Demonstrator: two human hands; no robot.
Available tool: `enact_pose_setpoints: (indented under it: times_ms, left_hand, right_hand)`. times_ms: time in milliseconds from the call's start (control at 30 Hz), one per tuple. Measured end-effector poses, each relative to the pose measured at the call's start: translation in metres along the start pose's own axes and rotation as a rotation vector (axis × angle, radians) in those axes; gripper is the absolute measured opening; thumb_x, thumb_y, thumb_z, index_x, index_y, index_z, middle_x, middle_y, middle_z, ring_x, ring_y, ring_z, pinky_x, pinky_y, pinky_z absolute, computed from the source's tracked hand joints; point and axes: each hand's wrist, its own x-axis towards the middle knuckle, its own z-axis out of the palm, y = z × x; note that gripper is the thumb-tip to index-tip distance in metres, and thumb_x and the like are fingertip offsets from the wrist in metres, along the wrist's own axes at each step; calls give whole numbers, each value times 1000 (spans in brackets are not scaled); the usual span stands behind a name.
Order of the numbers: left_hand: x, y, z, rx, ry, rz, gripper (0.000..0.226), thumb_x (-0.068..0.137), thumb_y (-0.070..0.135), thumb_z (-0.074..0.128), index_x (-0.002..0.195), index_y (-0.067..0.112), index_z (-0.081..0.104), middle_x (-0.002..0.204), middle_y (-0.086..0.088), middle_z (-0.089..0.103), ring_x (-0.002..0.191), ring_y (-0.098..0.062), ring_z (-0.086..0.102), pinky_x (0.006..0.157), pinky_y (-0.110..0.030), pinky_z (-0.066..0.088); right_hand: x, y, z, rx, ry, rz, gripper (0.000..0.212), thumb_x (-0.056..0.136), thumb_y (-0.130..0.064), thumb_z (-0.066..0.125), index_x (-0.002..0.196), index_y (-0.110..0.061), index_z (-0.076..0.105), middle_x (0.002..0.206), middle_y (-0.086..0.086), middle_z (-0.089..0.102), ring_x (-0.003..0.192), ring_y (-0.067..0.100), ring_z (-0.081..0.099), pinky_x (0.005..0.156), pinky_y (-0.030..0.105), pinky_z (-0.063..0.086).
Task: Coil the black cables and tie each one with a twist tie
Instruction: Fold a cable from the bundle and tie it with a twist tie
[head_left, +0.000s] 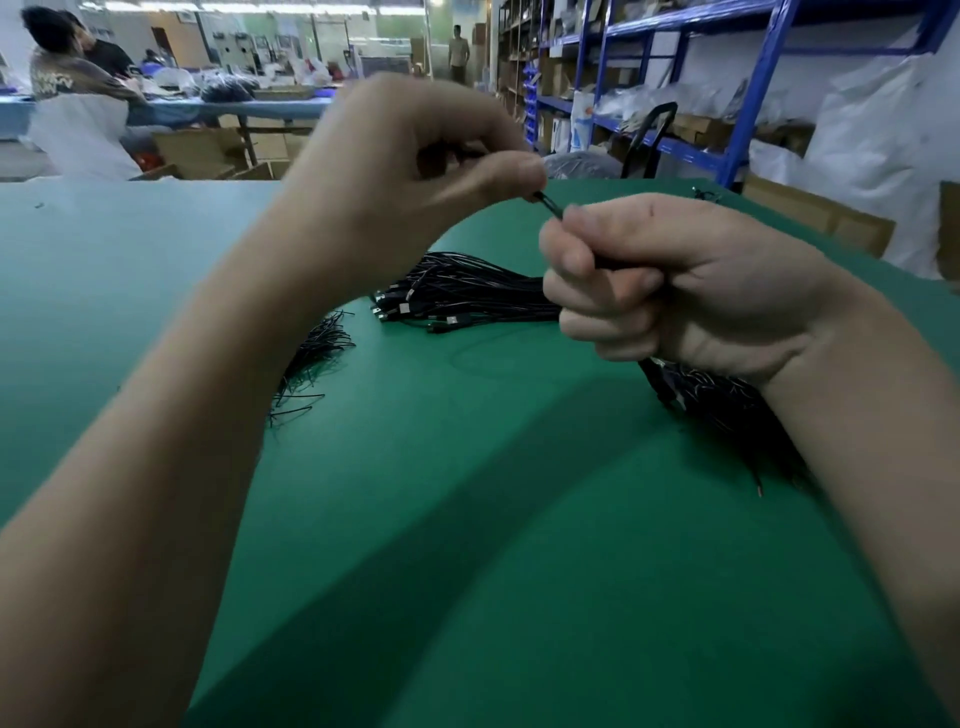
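The left hand (405, 171) pinched the tip of a thin black strand (551, 206) between thumb and forefinger, raised above the far side of the green bench (467, 545); blur hid whether that strand was a twist tie or the cable's own end. Below it a loose heap of twist ties (311, 353) lay left of the bench's middle; a bundle of uncoiled cables (457, 291) lay nearer the far edge. The right hand (675, 291) was fisted round a black cable (655, 382), its tail leaving under the palm; a further pile (727, 410) lay beneath that wrist toward the right edge. The pinch looked shallow, so a hard tug could free the strand; a slackened fist would probably let the coil spring open; the tail might snag in the pile under it.
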Motion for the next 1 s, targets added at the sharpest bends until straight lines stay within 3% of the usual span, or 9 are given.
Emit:
enact_pose_setpoints:
  times_ms: [133,233,333,500,633,733,833,900,1000]
  left_hand:
    - [-4,-10,23,-128,-59,-54,17,106,27,49,104,39,61,71,4,50,65,-9,44,61,-30,37]
    - [-7,-5,44,-197,-177,-94,34,108,16,45,97,47,54,67,0,47,59,-10,38,56,-28,34]
    - [-7,7,63,-112,-246,-97,38,107,17,45,77,39,44,63,0,52,54,-9,39,57,-24,37]
    - [-4,13,66,88,-378,-65,27,107,23,46,83,13,52,59,6,50,53,-5,44,61,-28,35]
    - [-2,15,55,217,-441,-25,25,105,31,50,106,23,74,59,18,44,55,4,44,67,-29,33]
    - [2,16,38,255,-389,17,26,102,33,56,93,23,77,55,16,49,53,2,48,60,-28,30]
    - [3,14,16,272,-340,38,36,98,44,55,73,23,70,47,10,51,49,-6,50,50,-18,32]
    - [1,13,1,249,-276,21,40,93,52,53,70,23,69,45,9,47,48,-10,48,47,-14,36]
    - [-2,9,-13,171,-161,1,41,93,54,55,74,21,71,44,8,46,44,-10,44,42,-12,33]
  right_hand:
    - [1,-8,-2,209,76,-176,34,108,-27,27,93,-18,56,68,-9,18,52,4,17,40,17,19]
    - [2,-13,-10,392,168,-269,39,111,-26,24,97,-17,58,69,-11,21,51,5,19,41,20,23]
    - [6,-11,-14,463,290,-324,33,112,-22,28,104,-12,58,67,-9,36,50,4,30,42,19,31]
    - [18,8,-18,122,635,-376,27,110,-13,33,108,-3,58,71,-2,60,59,8,57,54,19,46]
    - [20,22,-24,-336,854,-349,32,111,-14,28,102,-4,57,82,8,68,74,18,73,65,25,56]
    - [19,26,-23,-672,814,-255,30,111,-18,35,96,-11,60,72,-1,66,61,11,65,55,24,51]
    - [19,29,-17,-860,638,-140,34,110,-24,38,89,-11,61,66,2,67,51,15,56,48,25,41]
    - [20,29,-13,-805,540,-81,41,111,-29,36,93,-5,64,60,2,61,47,13,45,48,22,34]
    - [16,24,-9,-521,422,-90,52,111,-35,29,88,-7,67,54,0,46,46,10,33,46,21,26]
